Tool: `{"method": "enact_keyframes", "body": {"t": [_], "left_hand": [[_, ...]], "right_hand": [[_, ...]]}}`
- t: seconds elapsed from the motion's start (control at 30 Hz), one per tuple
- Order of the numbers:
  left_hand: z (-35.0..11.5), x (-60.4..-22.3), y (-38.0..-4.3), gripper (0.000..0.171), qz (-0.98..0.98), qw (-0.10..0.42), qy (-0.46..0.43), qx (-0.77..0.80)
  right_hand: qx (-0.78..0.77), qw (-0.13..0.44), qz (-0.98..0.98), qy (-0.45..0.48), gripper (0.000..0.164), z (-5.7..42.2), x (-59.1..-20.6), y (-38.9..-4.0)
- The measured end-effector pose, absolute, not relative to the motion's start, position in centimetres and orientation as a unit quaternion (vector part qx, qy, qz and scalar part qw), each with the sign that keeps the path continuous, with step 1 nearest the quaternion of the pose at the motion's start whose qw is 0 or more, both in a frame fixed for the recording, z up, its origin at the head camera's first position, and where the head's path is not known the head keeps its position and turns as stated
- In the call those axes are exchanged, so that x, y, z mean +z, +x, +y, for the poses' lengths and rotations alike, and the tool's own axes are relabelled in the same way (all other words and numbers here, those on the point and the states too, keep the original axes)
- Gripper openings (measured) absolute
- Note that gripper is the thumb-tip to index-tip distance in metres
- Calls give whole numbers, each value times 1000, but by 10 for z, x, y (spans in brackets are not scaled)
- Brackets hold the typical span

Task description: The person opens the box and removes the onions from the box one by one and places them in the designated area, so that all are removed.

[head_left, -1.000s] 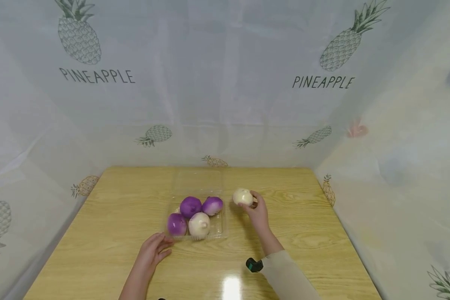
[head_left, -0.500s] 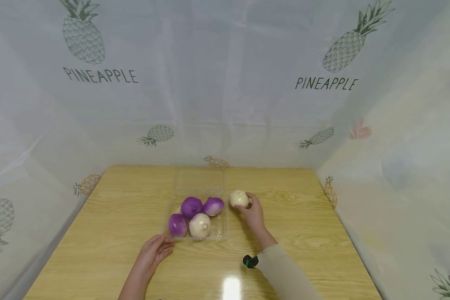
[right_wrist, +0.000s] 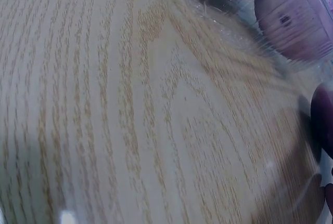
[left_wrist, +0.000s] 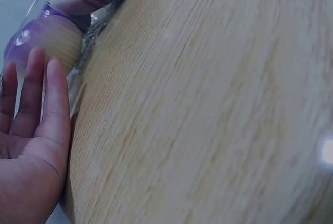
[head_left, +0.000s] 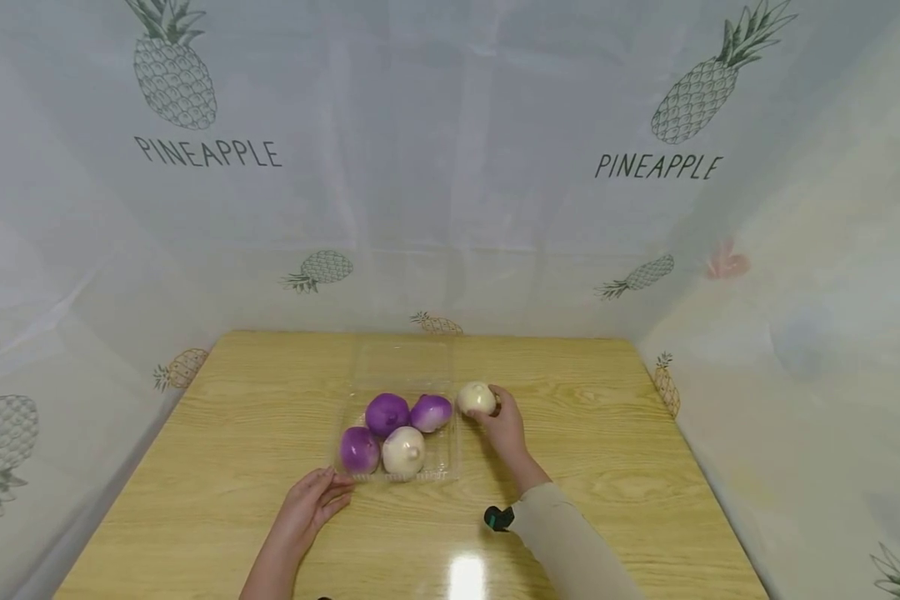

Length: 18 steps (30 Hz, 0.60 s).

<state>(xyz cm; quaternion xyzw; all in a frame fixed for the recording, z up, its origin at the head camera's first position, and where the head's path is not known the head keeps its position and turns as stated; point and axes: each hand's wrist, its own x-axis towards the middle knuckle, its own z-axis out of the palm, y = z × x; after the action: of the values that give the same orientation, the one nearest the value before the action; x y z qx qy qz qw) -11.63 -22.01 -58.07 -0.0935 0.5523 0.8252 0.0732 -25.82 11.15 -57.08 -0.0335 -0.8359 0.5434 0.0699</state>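
Observation:
A clear plastic clamshell box (head_left: 441, 463) lies on the wooden table with its lid folded back. Inside it sit three purple onions, one at the back left (head_left: 387, 414), one at the back right (head_left: 431, 412) and one at the front left (head_left: 359, 451). A white onion (head_left: 403, 452) shares the front row. Just right of the box, my right hand (head_left: 504, 423) grips another white onion (head_left: 476, 399) between thumb and fingers. My left hand (head_left: 313, 505) has its fingertips at the box's near left corner; in the left wrist view its fingers (left_wrist: 35, 91) are extended beside the box.
A pale curtain (head_left: 450, 167) printed with pineapples hangs behind the wooden table (head_left: 592, 433) and along its sides. The transparent lid (head_left: 405, 363) lies toward the table's back edge. A small black device (head_left: 498, 518) is worn at the right cuff.
My right hand has brought the held white onion leftward and slightly nearer, close to the box's right side. My left hand stays at the near left corner. The head view has shifted a little.

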Motion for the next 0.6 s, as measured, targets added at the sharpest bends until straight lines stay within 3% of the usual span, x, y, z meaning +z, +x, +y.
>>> {"method": "enact_keyframes", "body": {"t": [0.6], "left_hand": [[-224, -585, -117, 30, 540, 83, -40, 836]], "right_hand": [[512, 55, -857, -13, 67, 113, -561, -254]]}}
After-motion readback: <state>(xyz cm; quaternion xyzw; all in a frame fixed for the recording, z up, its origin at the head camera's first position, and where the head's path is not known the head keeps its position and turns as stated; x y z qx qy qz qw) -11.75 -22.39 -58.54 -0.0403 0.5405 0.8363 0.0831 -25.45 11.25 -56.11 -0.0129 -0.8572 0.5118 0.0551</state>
